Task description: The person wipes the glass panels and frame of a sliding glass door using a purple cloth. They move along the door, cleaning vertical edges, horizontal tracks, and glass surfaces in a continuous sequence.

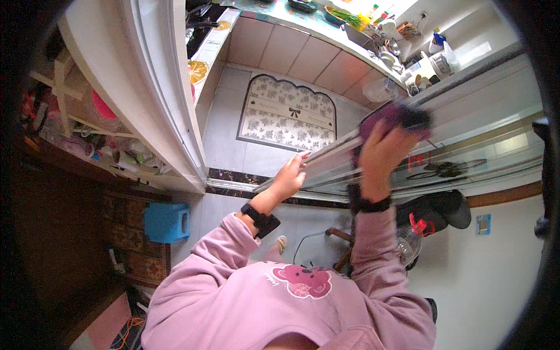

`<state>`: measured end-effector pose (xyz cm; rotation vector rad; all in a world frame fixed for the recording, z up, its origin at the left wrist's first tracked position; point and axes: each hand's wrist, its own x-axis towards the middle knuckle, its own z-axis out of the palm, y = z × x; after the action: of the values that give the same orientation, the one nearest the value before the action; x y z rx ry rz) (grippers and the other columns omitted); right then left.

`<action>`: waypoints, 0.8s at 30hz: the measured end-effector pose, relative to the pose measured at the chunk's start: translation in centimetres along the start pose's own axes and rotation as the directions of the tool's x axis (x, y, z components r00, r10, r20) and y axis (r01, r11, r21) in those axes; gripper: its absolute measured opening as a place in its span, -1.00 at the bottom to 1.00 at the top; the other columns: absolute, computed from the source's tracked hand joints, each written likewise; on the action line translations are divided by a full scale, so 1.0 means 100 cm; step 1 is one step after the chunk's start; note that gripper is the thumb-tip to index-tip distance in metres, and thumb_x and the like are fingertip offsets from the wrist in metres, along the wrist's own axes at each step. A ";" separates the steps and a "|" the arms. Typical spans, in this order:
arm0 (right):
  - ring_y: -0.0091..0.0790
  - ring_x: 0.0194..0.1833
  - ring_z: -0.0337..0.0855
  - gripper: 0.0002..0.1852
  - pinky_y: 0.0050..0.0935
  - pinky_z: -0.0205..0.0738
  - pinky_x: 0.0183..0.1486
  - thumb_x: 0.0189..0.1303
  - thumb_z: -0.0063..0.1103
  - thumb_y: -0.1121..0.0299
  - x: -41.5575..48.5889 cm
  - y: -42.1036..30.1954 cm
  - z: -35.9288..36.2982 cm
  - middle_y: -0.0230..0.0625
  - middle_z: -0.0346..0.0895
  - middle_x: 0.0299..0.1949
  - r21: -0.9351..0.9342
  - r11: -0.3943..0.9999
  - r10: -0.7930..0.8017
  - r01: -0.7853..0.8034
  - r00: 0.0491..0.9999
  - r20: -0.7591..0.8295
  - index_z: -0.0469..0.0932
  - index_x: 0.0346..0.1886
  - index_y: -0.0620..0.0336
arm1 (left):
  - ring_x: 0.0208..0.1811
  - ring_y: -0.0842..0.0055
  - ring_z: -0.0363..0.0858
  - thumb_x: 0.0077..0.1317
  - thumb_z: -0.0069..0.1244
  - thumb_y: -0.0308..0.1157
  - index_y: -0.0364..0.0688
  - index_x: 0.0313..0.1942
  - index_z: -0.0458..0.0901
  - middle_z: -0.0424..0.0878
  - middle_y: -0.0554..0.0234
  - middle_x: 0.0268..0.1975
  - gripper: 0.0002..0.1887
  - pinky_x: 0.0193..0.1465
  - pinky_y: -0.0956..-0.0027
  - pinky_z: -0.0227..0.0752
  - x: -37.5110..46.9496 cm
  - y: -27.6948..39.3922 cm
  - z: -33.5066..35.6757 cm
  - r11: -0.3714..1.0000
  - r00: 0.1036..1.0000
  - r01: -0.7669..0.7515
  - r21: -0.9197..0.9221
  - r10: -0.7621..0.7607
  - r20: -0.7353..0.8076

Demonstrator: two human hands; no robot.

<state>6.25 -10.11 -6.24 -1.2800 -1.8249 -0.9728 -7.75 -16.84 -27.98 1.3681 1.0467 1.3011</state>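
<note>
A dark purple cloth (376, 120) is bunched under my right hand (385, 144), which presses it against the glass of a sliding door (472, 109). Motion blurs both the hand and the cloth. My left hand (288, 175) rests at the near upright edge of the door's frame, fingers partly bent, with no loose object in it. Each of my wrists wears a black band. Behind the glass, some kitchen items show through, and reflections make parts of the pane hard to read.
Past the doorway lies a patterned floor mat (288, 113) before a tiled counter (302, 52) crowded with dishes and vegetables. A blue plastic stool (167, 222) stands at the left. A clear plastic bottle (407, 245) with a red handle is at the right. A metal floor track (232, 184) crosses the threshold.
</note>
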 end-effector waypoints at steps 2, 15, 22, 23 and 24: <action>0.48 0.35 0.13 -0.45 0.26 -0.12 0.44 0.41 0.01 0.18 0.052 0.014 -0.012 0.37 0.23 0.29 0.084 0.997 0.017 0.000 0.979 -0.203 0.31 0.28 0.44 | 0.11 0.24 0.58 0.21 -0.07 -0.64 -0.21 0.32 0.28 0.48 -0.03 0.25 -0.38 0.21 0.24 0.44 -0.001 0.002 0.001 1.000 0.999 -0.026 0.004 0.027 -0.021; 0.29 0.10 0.35 -0.67 0.46 -0.07 0.23 0.16 0.17 0.12 -0.179 -0.032 0.090 -0.01 0.47 -0.02 0.222 0.974 0.041 -0.053 0.997 0.060 0.60 -0.09 0.06 | 0.19 0.12 0.53 0.10 -0.01 -0.55 -0.22 0.34 0.27 0.49 -0.12 0.19 -0.29 0.25 0.17 0.41 0.000 -0.068 0.000 0.970 0.995 0.097 0.221 -0.088 -0.051; -0.07 0.07 0.50 -0.67 0.18 0.20 0.22 0.13 0.19 0.08 -0.244 -0.022 0.092 -0.32 0.57 -0.04 0.334 0.941 -0.135 0.056 0.967 0.216 0.66 -0.01 -0.24 | 0.37 0.19 0.38 0.12 0.03 -0.55 -0.18 0.42 0.16 0.34 -0.01 0.39 -0.20 0.36 0.16 0.30 0.001 -0.078 0.004 0.954 0.977 0.211 0.212 -0.206 -0.048; -0.08 0.08 0.50 -0.67 0.17 0.19 0.23 0.14 0.19 0.08 -0.231 -0.012 0.082 -0.33 0.57 -0.03 0.344 0.937 -0.175 0.062 0.935 0.309 0.66 -0.01 -0.24 | 0.35 0.17 0.40 0.10 0.01 -0.57 -0.21 0.41 0.18 0.36 -0.04 0.36 -0.21 0.37 0.16 0.29 0.003 -0.068 0.014 0.963 0.988 0.152 0.223 -0.140 -0.068; -0.09 0.10 0.49 -0.67 0.17 0.19 0.23 0.14 0.18 0.08 -0.212 -0.005 0.076 -0.34 0.57 -0.01 0.373 0.926 -0.193 0.061 0.924 0.329 0.66 0.00 -0.24 | 0.33 0.16 0.42 0.07 -0.02 -0.58 -0.24 0.40 0.19 0.39 -0.07 0.33 -0.21 0.38 0.15 0.28 0.008 -0.060 0.020 0.969 0.992 0.104 0.225 -0.084 -0.095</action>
<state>10.59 -12.83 -28.15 -1.1727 -2.2691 -0.4493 -5.59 -15.07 -33.70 1.4237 1.3385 1.2053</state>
